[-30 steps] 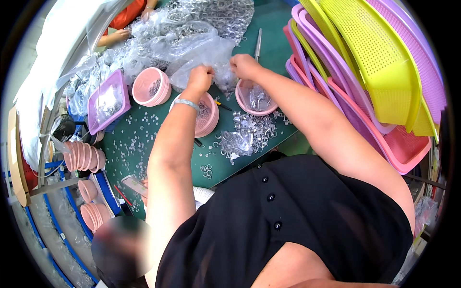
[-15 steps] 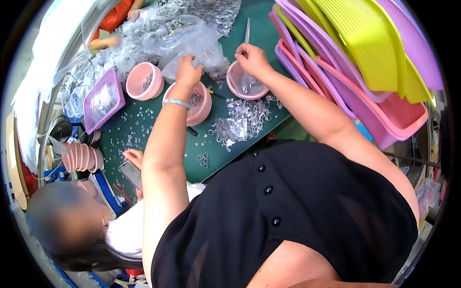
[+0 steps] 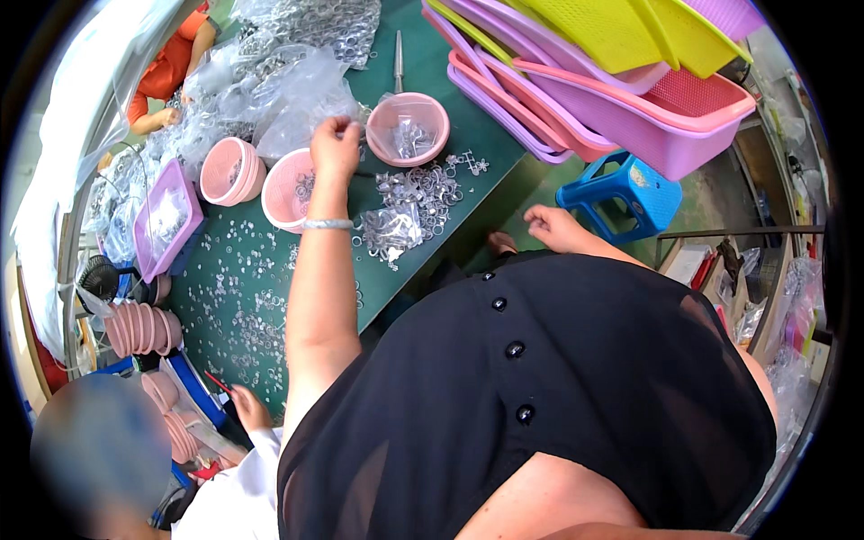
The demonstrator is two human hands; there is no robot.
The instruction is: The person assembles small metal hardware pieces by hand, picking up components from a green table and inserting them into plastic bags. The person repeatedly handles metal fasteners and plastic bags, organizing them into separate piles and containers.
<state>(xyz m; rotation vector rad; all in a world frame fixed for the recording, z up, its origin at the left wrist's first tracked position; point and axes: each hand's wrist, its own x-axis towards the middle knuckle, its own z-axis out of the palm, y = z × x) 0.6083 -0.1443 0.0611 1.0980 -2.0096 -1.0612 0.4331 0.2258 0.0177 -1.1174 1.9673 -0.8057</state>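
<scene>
My left hand (image 3: pixel 335 148) is over the right edge of a pink basket (image 3: pixel 282 200), which holds small metal rings. Its fingers are curled together; whatever they may hold is hidden. Just to the right stands a pink bowl (image 3: pixel 407 163) lined with a clear plastic bag (image 3: pixel 412 135) of silvery pieces. In front of the bowl lie a heap of metal rings (image 3: pixel 434 191) and a clear packet (image 3: pixel 393 228) of shiny pieces. My right hand (image 3: pixel 553 227) is off the table beside my body, fingers loosely bent and apart, with nothing visible in it.
A tapered metal rod (image 3: pixel 399 63) lies behind the bowl. Stacked plastic baskets (image 3: pixel 612 108) rise at the right, above a blue stool (image 3: pixel 634 198). Clear bags (image 3: pixel 297 99) cover the far left. A co-worker's hand (image 3: pixel 250 409) is near the table's left part.
My right hand has left the bowl and come back to my right side. My left hand has shifted toward the bowl. The view has turned, and the blue stool shows more fully.
</scene>
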